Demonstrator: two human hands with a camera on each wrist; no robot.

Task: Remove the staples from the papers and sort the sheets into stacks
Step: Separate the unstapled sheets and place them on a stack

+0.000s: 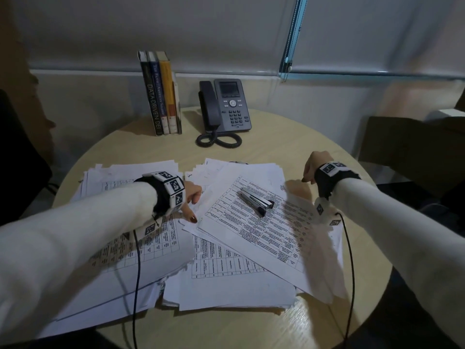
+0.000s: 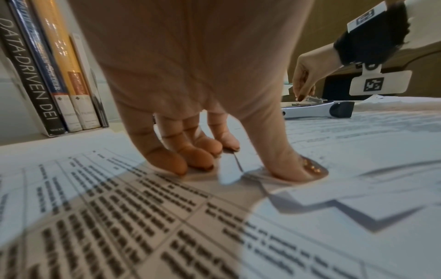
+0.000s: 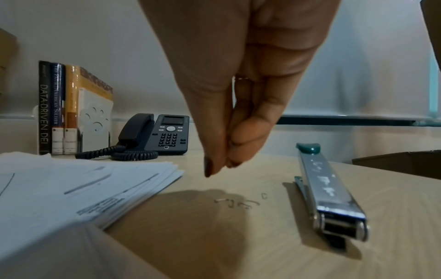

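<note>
The person is working at a round table (image 1: 289,137) covered in papers (image 1: 251,222); the left hand (image 2: 190,113) is pressing down on the corner of a sheet near the middle of the pile, fingertips (image 2: 176,166) and thumb planted flat on the paper and a little apart, gripping nothing; the right hand (image 3: 229,105) is hovering over bare wood beside the stacks, thumb and fingertips pinched together just above a few loose staples (image 3: 238,202) lying on the table; whether a staple is sitting in that pinch cannot be told, too small; a silver stapler (image 1: 256,201) is lying on the top printed sheet in the head view, and the right wrist view is showing a stapler (image 3: 331,198) on the wood near the staples. Judging handling: the sheets are looking thin, light and floppy, sliding easily over each other, so holding them flat with fingertips near the stapled corner and lifting by an edge is looking like the safest hold; corners are likely tearing if yanked; staples are tiny, stiff and sharp-ended, needing a fingertip or nail pinch. Readable writing: books (image 1: 161,96) standing at the back, one spine reading "DATA-DRIVEN DEI", the next partly reading "American Soldier"; a desk phone (image 1: 226,107) is sitting beside them; table text on the sheets is too blurred to read.
</note>
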